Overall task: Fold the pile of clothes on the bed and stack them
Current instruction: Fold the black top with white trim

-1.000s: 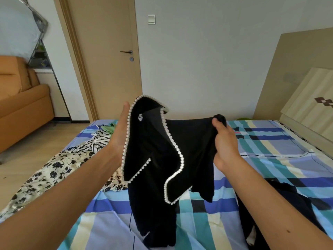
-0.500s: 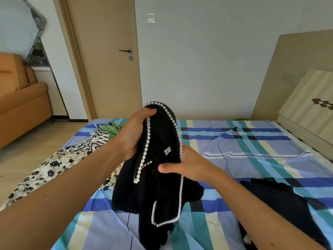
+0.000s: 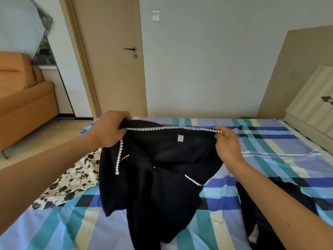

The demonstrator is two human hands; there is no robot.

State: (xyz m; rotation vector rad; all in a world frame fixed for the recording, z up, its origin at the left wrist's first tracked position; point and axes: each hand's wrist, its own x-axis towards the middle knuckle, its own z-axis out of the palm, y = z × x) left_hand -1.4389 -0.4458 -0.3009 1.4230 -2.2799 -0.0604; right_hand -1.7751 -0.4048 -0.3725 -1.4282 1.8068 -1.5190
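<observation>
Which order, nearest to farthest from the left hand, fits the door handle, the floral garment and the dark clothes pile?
1. Floral garment, left, just below the left hand.
2. Dark clothes pile, near right.
3. Door handle, far back, above.

Body in view: two arms, nothing else of the person. Left forearm (image 3: 45, 170) bare right up to the frame edge, left hand (image 3: 108, 130) bare as well. Right forearm (image 3: 288, 204) same story, bare to the edge; right hand (image 3: 228, 147) bare. Wrists and fingers (image 3: 220, 128) uncovered on both sides. Nails too small to make out.
</observation>
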